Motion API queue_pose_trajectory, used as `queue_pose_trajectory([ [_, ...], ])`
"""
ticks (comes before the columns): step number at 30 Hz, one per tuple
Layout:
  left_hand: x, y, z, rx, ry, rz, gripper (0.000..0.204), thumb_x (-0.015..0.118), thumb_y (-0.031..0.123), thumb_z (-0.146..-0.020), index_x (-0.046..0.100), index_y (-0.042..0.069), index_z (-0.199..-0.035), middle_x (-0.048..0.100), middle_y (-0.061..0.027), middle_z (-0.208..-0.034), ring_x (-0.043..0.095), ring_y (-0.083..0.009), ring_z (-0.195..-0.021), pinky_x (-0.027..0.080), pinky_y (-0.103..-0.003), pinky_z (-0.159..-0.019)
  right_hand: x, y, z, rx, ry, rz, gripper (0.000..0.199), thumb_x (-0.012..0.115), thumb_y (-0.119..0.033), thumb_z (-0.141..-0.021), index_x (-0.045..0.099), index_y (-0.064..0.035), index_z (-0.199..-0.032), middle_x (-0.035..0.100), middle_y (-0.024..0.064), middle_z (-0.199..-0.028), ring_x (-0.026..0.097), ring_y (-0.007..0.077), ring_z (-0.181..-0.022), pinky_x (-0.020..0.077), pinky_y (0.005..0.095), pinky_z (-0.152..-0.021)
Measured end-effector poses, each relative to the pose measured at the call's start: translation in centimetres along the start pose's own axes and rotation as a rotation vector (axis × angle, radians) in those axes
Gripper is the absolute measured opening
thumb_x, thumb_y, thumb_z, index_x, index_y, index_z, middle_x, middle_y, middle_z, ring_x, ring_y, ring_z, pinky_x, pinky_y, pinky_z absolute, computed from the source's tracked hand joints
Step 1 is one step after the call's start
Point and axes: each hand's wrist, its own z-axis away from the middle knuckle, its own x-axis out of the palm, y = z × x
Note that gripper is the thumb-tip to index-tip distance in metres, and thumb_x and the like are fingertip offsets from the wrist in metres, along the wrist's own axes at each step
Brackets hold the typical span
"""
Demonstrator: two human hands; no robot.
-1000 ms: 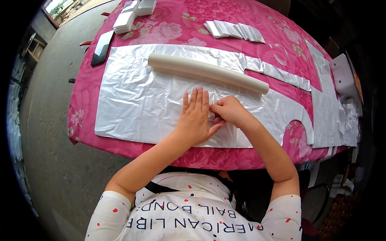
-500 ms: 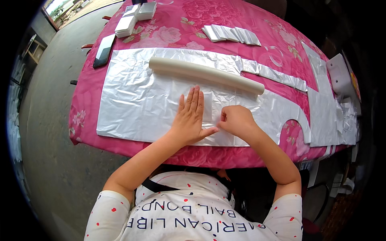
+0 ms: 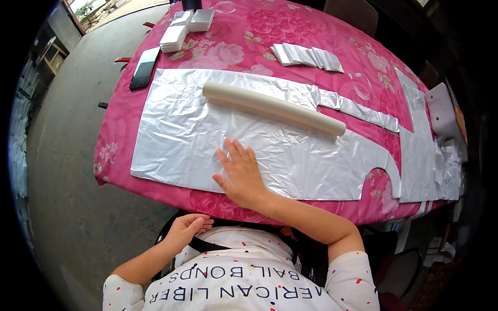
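Note:
A white plastic sheet [image 3: 176, 140], shaped like a disposable apron with curved cut-outs and narrow straps, lies flat and a little wrinkled along the near side of the table. My right hand [image 3: 239, 171] rests palm down on its left-middle part, fingers stretched and slightly spread. Just off the near table edge, in front of my body, is my left hand [image 3: 189, 228]. Its fingers are together and the thumb lies against them; I see nothing in it. Across the sheet's far half lies a long cream-white tube [image 3: 275, 110], slanting down to the right.
A pink flowered cloth [image 3: 228, 54] covers the table. At the far left are stacked folded white packets [image 3: 174, 39] and a phone [image 3: 144, 68]. Overlapping flat packets [image 3: 306, 56] lie beyond the tube. More plastic sheeting [image 3: 419, 166] and a white box-like object [image 3: 443, 109] are at the right.
My left hand has left the sheet and drawn back past the table edge. My right hand has moved left and flattened out. A small pale square between the hands no longer shows.

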Motion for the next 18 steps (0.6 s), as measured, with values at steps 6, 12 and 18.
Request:
queue_pose_trajectory([
  [6, -0.2, -3.1, -0.8, -0.014, 0.223, 0.374, 0.016, 0.054, 0.007, -0.083, 0.062, -0.002, -0.095, 0.065, -0.0093, -0.088, 0.062, -0.0172, -0.071, 0.051, -0.028, -0.066, 3.2, -6.6, 2.8, -0.173, -0.185, -0.365, 0.057, 0.051, -0.032, -0.086, 0.036, -0.0029, -0.132, 0.026, 0.0225, -0.140, 0.019, 0.0375, -0.133, 0.0117, 0.0500, -0.107],
  [12, 1.6, 2.5, 0.7, 0.560, 0.283, -0.820, 0.006, 0.069, 0.007, -0.069, 0.067, 0.003, -0.073, 0.064, -0.0088, -0.063, 0.062, -0.0194, -0.056, 0.047, -0.028, -0.053, -1.7, -3.5, 1.5, -0.595, -0.454, 0.036, 0.015, 0.056, -0.016, -0.079, 0.060, -0.0046, -0.088, 0.054, 0.0160, -0.112, 0.037, 0.0311, -0.123, 0.0161, 0.0507, -0.109],
  [18, 1.7, 5.6, -2.8, 1.036, 0.211, -1.041, 0.045, 0.073, 0.017, -0.064, 0.059, 0.002, -0.104, 0.060, -0.0136, -0.109, 0.057, -0.0289, -0.102, 0.046, -0.040, -0.085, -9.7, 4.6, -0.8, -0.159, -0.296, -0.495, 0.007, 0.063, -0.010, -0.079, 0.059, -0.0046, -0.083, 0.057, 0.0079, -0.084, 0.054, 0.0254, -0.088, 0.0424, 0.0384, -0.084],
])
